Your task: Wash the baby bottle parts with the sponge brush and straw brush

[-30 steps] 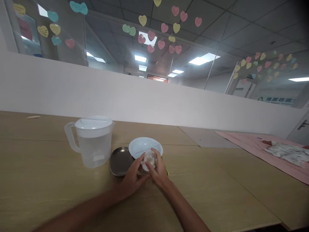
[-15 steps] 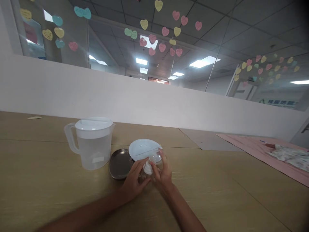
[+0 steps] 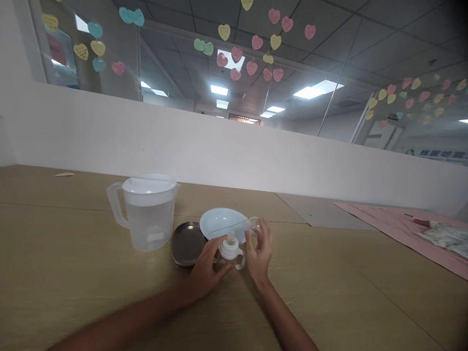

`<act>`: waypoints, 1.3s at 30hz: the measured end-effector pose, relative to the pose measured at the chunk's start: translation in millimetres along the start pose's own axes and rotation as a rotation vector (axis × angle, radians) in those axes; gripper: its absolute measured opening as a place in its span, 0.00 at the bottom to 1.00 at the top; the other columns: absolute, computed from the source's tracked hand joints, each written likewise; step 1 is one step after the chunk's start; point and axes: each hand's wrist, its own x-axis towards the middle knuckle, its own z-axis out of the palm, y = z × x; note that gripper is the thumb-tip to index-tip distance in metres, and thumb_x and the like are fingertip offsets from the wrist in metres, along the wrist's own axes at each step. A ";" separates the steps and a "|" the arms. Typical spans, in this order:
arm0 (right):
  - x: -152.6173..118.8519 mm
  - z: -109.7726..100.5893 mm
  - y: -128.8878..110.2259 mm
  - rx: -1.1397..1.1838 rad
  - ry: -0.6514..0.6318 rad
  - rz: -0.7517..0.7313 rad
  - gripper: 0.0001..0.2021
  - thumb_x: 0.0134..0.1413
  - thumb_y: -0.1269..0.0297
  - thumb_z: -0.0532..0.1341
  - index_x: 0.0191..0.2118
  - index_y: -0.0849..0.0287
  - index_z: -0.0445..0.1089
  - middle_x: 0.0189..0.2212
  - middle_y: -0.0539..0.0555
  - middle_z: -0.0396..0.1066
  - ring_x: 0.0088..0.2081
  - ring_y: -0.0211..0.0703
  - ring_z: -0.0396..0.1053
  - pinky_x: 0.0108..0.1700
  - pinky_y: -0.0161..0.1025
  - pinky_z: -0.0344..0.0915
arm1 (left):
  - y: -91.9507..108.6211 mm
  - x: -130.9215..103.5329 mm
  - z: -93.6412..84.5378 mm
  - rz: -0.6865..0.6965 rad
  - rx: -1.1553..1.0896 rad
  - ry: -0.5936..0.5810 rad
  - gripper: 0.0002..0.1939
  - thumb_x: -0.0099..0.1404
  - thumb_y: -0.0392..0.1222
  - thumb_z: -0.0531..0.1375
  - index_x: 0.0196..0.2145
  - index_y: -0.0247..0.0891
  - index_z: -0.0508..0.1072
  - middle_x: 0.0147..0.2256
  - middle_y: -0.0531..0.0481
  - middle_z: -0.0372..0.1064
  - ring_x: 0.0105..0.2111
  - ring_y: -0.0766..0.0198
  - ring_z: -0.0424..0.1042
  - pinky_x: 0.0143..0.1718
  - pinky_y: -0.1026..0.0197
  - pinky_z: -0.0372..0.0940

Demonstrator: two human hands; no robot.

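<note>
- L hand [image 3: 206,267]: fingers wrapped on side of bottle [image 3: 229,249], upright, teat up, handle twd R fingers.
- R hand [image 3: 259,253]: fingers holding clear cap [image 3: 253,225], bit blurred, apart fr. bottle.
- Metal dish [image 3: 187,245]: just left of L fingers.
- White bowl [image 3: 215,220]: just beyond both hands' fingertips.
- Lidded jug [image 3: 149,219]: left of L fingers, past dish.
- Pink cloth [image 3: 373,219]: well right of R fingers.
</note>
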 end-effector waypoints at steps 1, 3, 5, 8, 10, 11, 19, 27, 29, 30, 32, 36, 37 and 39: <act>2.5 -1.1 2.8 0.012 -0.091 0.045 0.22 0.49 0.68 0.55 0.53 0.57 0.61 0.56 0.58 0.53 0.51 0.45 0.60 0.50 0.43 0.61 | -0.4 0.0 0.0 0.006 0.001 0.008 0.28 0.59 0.48 0.56 0.56 0.41 0.54 0.50 0.41 0.60 0.45 0.55 0.63 0.44 0.53 0.62; 6.0 -2.5 8.5 0.042 -0.269 0.102 0.20 0.45 0.71 0.53 0.47 0.56 0.68 0.53 0.56 0.58 0.49 0.44 0.62 0.48 0.41 0.62 | -0.4 0.3 -0.1 0.011 -0.003 0.024 0.28 0.59 0.49 0.57 0.55 0.40 0.55 0.50 0.41 0.61 0.46 0.54 0.63 0.45 0.53 0.62; 7.4 -3.1 12.6 0.056 -0.380 0.100 0.20 0.43 0.73 0.52 0.43 0.55 0.71 0.51 0.55 0.61 0.51 0.45 0.60 0.49 0.41 0.61 | 0.6 1.0 -0.8 0.009 -0.011 0.025 0.28 0.59 0.49 0.57 0.55 0.40 0.56 0.51 0.40 0.60 0.47 0.54 0.62 0.45 0.53 0.61; 7.2 -4.0 15.7 0.040 -0.485 0.044 0.17 0.48 0.70 0.51 0.42 0.55 0.72 0.52 0.54 0.60 0.53 0.45 0.58 0.53 0.43 0.57 | 2.7 1.9 -1.8 0.013 -0.018 0.013 0.27 0.59 0.48 0.56 0.54 0.39 0.56 0.51 0.40 0.60 0.48 0.54 0.61 0.46 0.52 0.61; 6.6 -5.0 17.3 0.000 -0.540 -0.009 0.16 0.53 0.67 0.50 0.45 0.55 0.70 0.55 0.55 0.57 0.54 0.45 0.56 0.55 0.45 0.54 | 3.3 2.0 -2.0 0.012 -0.016 0.021 0.27 0.60 0.48 0.56 0.54 0.39 0.56 0.51 0.40 0.60 0.48 0.54 0.61 0.47 0.52 0.60; 6.3 -5.6 18.4 -0.031 -0.557 -0.040 0.17 0.56 0.65 0.49 0.47 0.55 0.69 0.56 0.55 0.55 0.55 0.45 0.55 0.56 0.46 0.53 | 3.1 1.9 -1.9 0.009 -0.014 0.024 0.27 0.60 0.48 0.56 0.54 0.40 0.55 0.51 0.41 0.60 0.48 0.54 0.61 0.48 0.51 0.60; 5.2 -7.0 13.9 -0.305 -0.530 -0.197 0.19 0.61 0.62 0.42 0.31 0.59 0.68 0.30 0.54 0.68 0.38 0.42 0.64 0.52 0.50 0.52 | -1.6 0.1 -0.4 -0.008 -0.013 0.021 0.27 0.60 0.47 0.56 0.55 0.41 0.54 0.52 0.41 0.58 0.51 0.54 0.59 0.49 0.51 0.59; -6.6 0.3 -6.4 -0.239 -0.453 -0.197 0.14 0.50 0.56 0.58 0.39 0.60 0.61 0.34 0.54 0.63 0.37 0.42 0.62 0.39 0.39 0.61 | 1.2 0.1 -0.6 -0.053 -0.016 0.033 0.23 0.61 0.47 0.55 0.53 0.41 0.57 0.49 0.44 0.62 0.46 0.57 0.63 0.44 0.56 0.63; -7.6 1.1 -8.1 -0.207 -0.465 -0.178 0.13 0.51 0.57 0.58 0.39 0.59 0.61 0.35 0.53 0.63 0.38 0.42 0.62 0.40 0.39 0.61 | 1.5 -0.3 -0.6 -0.059 -0.022 0.027 0.24 0.61 0.47 0.55 0.53 0.41 0.57 0.49 0.44 0.62 0.46 0.57 0.63 0.43 0.56 0.63; -7.6 0.8 -8.7 -0.190 -0.477 -0.180 0.12 0.51 0.58 0.57 0.40 0.59 0.62 0.35 0.53 0.64 0.38 0.42 0.63 0.40 0.39 0.61 | 1.5 -0.6 -0.6 -0.062 -0.024 0.029 0.24 0.61 0.48 0.55 0.53 0.41 0.57 0.49 0.44 0.62 0.46 0.57 0.63 0.44 0.55 0.63; -6.5 -0.6 -9.6 -0.163 -0.494 -0.188 0.12 0.52 0.58 0.57 0.40 0.59 0.63 0.35 0.54 0.64 0.38 0.42 0.63 0.41 0.39 0.61 | 1.2 -1.1 -0.3 -0.076 -0.027 0.036 0.25 0.60 0.48 0.56 0.54 0.40 0.56 0.49 0.44 0.62 0.46 0.57 0.63 0.45 0.55 0.62; -4.0 -3.9 -10.5 -0.114 -0.513 -0.189 0.12 0.54 0.58 0.55 0.40 0.59 0.65 0.36 0.54 0.66 0.39 0.43 0.64 0.41 0.39 0.61 | -0.2 -1.2 -0.3 -0.094 -0.046 0.027 0.28 0.59 0.48 0.57 0.55 0.40 0.54 0.51 0.44 0.60 0.49 0.56 0.61 0.46 0.55 0.61; -3.7 -4.3 -10.4 -0.102 -0.515 -0.184 0.12 0.54 0.58 0.54 0.41 0.58 0.65 0.36 0.54 0.66 0.39 0.43 0.64 0.41 0.39 0.61 | -0.8 -1.1 -0.4 -0.088 -0.054 0.023 0.28 0.60 0.48 0.57 0.55 0.40 0.54 0.51 0.44 0.60 0.49 0.57 0.61 0.47 0.55 0.61; -3.3 -4.3 -10.3 -0.083 -0.513 -0.169 0.12 0.54 0.58 0.54 0.41 0.58 0.65 0.36 0.54 0.66 0.40 0.42 0.64 0.41 0.38 0.61 | -2.1 -1.1 -0.9 -0.072 -0.062 0.022 0.28 0.60 0.47 0.57 0.56 0.41 0.52 0.52 0.44 0.59 0.50 0.57 0.61 0.48 0.55 0.60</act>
